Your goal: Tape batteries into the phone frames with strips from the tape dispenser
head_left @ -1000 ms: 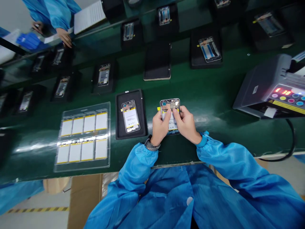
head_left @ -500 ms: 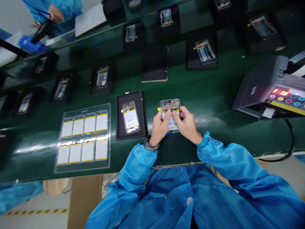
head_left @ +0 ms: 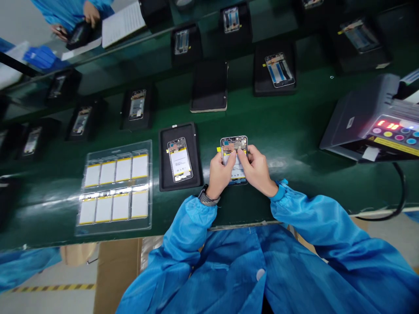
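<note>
An opened phone [head_left: 234, 144] with its circuit board and white battery showing lies between my hands over the green bench. My left hand [head_left: 221, 173] grips its left edge, thumb pressed on the top of the battery. From the other side, my right hand [head_left: 258, 170] holds the right edge, its thumb beside the left one. A small yellow tab sticks out at the phone's upper left. To the left, a black tray [head_left: 164, 174] carries a second opened phone [head_left: 180, 161] with a white battery in it. My fingers under the held phone are hidden.
A clear plastic tray [head_left: 114, 230] of white batteries lies at the left. A grey machine [head_left: 356, 117] with a lit red display stands at the right. Beyond are a black block [head_left: 209, 87] and several trays with opened phones. A co-worker's hands [head_left: 91, 13] show at the upper left.
My hands and the held phone stay almost still, both thumbs on the battery's upper part. At the upper left, the co-worker's hands and dark object have shifted.
</note>
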`<state>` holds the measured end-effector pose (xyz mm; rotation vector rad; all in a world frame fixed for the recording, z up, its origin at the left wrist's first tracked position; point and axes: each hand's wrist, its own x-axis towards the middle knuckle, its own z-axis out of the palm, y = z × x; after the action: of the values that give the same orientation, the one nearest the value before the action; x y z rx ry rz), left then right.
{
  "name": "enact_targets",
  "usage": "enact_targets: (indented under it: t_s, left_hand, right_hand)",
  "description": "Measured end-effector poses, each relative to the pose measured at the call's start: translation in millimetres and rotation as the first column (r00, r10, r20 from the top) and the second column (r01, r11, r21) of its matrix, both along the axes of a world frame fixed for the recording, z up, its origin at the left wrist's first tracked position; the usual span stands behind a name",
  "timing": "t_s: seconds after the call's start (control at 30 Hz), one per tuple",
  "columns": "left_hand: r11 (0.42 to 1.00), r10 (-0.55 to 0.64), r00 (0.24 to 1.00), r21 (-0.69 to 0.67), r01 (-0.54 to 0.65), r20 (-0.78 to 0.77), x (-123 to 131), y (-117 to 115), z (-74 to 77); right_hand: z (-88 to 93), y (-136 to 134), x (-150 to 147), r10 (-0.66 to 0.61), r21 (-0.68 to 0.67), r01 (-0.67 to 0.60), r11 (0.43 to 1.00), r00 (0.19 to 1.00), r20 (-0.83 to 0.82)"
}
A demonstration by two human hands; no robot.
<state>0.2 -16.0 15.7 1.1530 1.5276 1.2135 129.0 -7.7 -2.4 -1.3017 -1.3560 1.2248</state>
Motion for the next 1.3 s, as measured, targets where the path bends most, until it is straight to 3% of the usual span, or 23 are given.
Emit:
enact_targets:
  t_s: [0.33,0.63,0.93,1.1,1.3]
  left_hand:
    - [1.0,0.019,0.998,0.018,-0.02,0.055,5.5,0.5,1.7]
    - [0.997,0.071,0.997,0.019,-0.071,0.037,7.2,-0.6,1.8]
    - [0.99,0.115,0.991,-0.091,-0.109,0.062,10.5,-0.1,-0.2]
    - [0.996,0.061,0.991,-0.074,-0.052,0.115,7.3,1.2,1.1]
    - [0.999,0.036,0.993,-0.032,-0.032,0.114,6.2,-0.5,3.8]
  right_hand:
    - [2.5,2.3,0.1,-0.025,0.065,0.021,0.998,0.998,0.062]
    - [5.3,-0.3,-2.3,-0.012,0.037,0.015,0.999,0.998,-0.062]
    - [6.2,1.8,-5.3,-0.066,0.019,0.071,0.997,0.983,-0.169]
    - [5.8,4.3,-2.3,-0.039,-0.019,0.036,0.999,0.976,-0.216]
    - [6.8,3.4,2.7,-0.041,0.064,0.047,0.997,0.995,-0.096]
